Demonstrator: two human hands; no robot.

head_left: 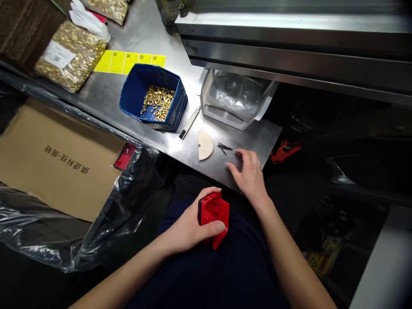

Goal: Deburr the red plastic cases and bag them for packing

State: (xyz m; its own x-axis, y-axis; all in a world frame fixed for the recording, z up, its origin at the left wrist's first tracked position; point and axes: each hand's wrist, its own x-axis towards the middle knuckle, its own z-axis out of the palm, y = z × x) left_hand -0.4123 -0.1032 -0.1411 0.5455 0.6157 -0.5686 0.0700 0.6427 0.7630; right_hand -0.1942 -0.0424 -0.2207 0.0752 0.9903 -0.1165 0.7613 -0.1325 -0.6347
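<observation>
A red plastic part (219,210) with a black edge sits in my left hand (193,223), its thumb pressed across the front. My right hand (249,174) is over the metal bench's front right corner, thumb and fingers apart, with nothing in it. Just left of its fingertips lies a small pair of black nail clippers (224,148). Beside the clippers is a cream half-round disc (205,146). Farther left, a white pen-like tool with a dark tip (189,123) rests at a slant on the bench.
A blue bin (130,96) holds many small brass pieces. Behind the tool stands a white tray (222,116) with clear plastic bags. Bagged brass parts (77,47) and yellow labels (117,62) lie at left. A plastic-lined box with cardboard (61,159) is front left; red-handled pliers (285,152) are at right.
</observation>
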